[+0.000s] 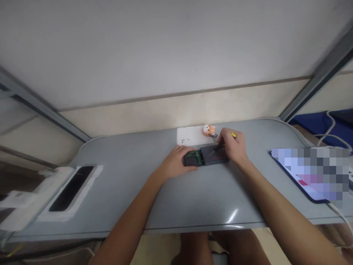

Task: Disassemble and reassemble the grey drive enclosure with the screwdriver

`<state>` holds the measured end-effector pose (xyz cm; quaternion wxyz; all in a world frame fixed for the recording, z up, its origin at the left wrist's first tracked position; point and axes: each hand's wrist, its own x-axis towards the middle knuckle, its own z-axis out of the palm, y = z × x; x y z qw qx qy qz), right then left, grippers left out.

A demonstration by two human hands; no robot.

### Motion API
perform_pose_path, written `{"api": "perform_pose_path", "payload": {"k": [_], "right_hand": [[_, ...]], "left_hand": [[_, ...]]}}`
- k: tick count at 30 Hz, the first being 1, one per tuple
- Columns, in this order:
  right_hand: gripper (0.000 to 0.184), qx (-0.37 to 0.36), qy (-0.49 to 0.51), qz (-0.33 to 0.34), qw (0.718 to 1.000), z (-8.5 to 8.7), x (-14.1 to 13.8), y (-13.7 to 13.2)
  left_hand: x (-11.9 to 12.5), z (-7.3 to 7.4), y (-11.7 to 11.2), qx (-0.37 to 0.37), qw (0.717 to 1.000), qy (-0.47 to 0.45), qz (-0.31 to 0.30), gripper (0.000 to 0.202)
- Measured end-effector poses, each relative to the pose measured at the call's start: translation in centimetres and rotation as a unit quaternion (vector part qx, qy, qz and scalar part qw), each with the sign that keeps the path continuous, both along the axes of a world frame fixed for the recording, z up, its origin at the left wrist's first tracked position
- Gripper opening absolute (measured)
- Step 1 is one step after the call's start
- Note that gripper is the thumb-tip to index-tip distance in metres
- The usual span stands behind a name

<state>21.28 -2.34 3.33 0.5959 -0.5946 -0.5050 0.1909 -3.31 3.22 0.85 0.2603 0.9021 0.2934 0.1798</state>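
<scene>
A small dark device [205,156] lies on the grey table [138,180], its case partly off so a green circuit board shows at its left end. My left hand [176,162] rests on the table, fingers curled against the device's left end, holding it. My right hand [233,147] is closed on a thin tool with a yellow end [233,135], its dark tip down on the device's cover.
A white card [190,135] with several tiny dark screws lies behind the device, with a small orange-and-white figure [209,129] on its right end. A black phone [72,187] on white packaging lies left. A tablet [309,173] with cables sits right.
</scene>
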Motion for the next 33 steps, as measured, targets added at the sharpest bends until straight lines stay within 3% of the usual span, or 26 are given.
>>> {"api": "perform_pose_path", "payload": {"k": [7,12,22,26,29,33], "right_hand": [[0.036,0.009,0.008,-0.06,0.998,0.3,1.1,0.1],[0.036,0.039,0.035,-0.098,0.994,0.0,0.7,0.2],[0.038,0.01,-0.014,-0.037,0.999,-0.3,-0.9,-0.1],[0.02,0.039,-0.016,-0.032,0.999,-0.3,-1.4,-0.3],[0.021,0.061,-0.036,-0.024,0.997,-0.6,-2.1,-0.2],[0.028,0.105,0.074,0.078,0.989,-0.5,-2.7,0.9]], "left_hand": [[-0.3,0.3,0.0,0.005,1.0,-0.002,-0.001,0.055],[-0.2,0.1,-0.3,0.048,0.999,0.004,-0.009,0.055],[1.4,-0.9,-1.5,0.077,0.997,0.007,-0.01,0.038],[1.6,-1.0,-1.5,0.078,0.997,-0.004,-0.01,0.031],[1.6,-1.0,-1.5,0.079,0.997,-0.011,-0.008,0.03],[1.5,-1.1,-1.5,0.09,0.996,-0.001,0.006,0.032]]}}
